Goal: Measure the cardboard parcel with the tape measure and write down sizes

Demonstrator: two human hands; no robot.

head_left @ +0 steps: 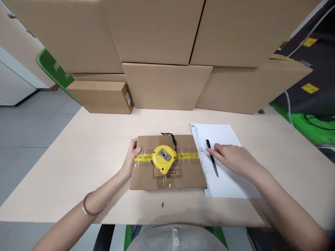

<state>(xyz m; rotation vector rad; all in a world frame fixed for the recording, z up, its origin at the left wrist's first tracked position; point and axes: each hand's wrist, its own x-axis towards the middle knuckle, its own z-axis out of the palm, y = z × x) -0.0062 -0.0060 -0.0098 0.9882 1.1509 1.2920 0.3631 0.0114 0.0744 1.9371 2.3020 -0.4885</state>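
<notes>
My left hand (131, 157) grips the left edge of a flat cardboard box (145, 176), thumb on top and fingers along its side. Yellow printed tape runs across the box. A yellow tape measure (163, 158) with a black wrist strap lies on top of it. To the right, my right hand (232, 157) is over a white sheet of paper (230, 188). Its index finger points out across a black pen (214, 165) lying on the sheet, and its other fingers are curled. Nothing shows in that hand; whether the fingertip touches the pen I cannot tell.
Large cardboard boxes (167, 87) form a wall along the table's back. A smaller closed box (104, 97) stands at the back left. A ruler-like printed strip (200, 150) runs along the paper's left side. The pale table (78, 167) has its front edge near my body.
</notes>
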